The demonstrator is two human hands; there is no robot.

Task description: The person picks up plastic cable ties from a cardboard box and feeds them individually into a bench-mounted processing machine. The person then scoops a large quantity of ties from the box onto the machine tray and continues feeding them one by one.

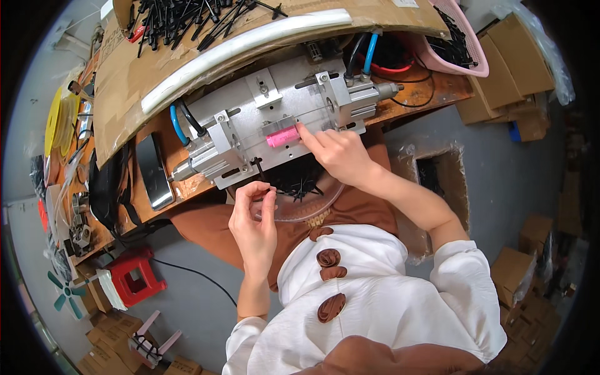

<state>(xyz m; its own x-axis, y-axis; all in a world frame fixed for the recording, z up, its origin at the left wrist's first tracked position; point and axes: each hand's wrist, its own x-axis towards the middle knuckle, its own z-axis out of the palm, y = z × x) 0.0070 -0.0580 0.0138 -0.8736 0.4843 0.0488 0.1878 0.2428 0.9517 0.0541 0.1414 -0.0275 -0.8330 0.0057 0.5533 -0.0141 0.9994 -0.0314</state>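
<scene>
My left hand point(253, 215) is closed in a pinch over the left rim of a clear bowl point(284, 217). A small dark piece shows at its fingertips, mostly hidden. In the bowl lie several thin black plastic pieces point(301, 187). My right hand point(340, 153) stretches its index finger to the right end of a pink cylinder point(282, 136); its other fingers are curled, and the thumb is hidden. The cylinder sits at the front middle of a silver metal fixture point(259, 90). Just above my left fingertips, a short black rod point(257, 165) shows at the fixture's front edge.
Pneumatic cylinders with hoses flank the fixture, left point(215, 150) and right point(353, 100). Cardboard point(119, 103) heaped with black stemmed parts point(181, 19) covers the bench behind. A phone point(154, 172) lies left. A pink basket point(478, 59) stands far right; an open carton point(459, 187) is beside me.
</scene>
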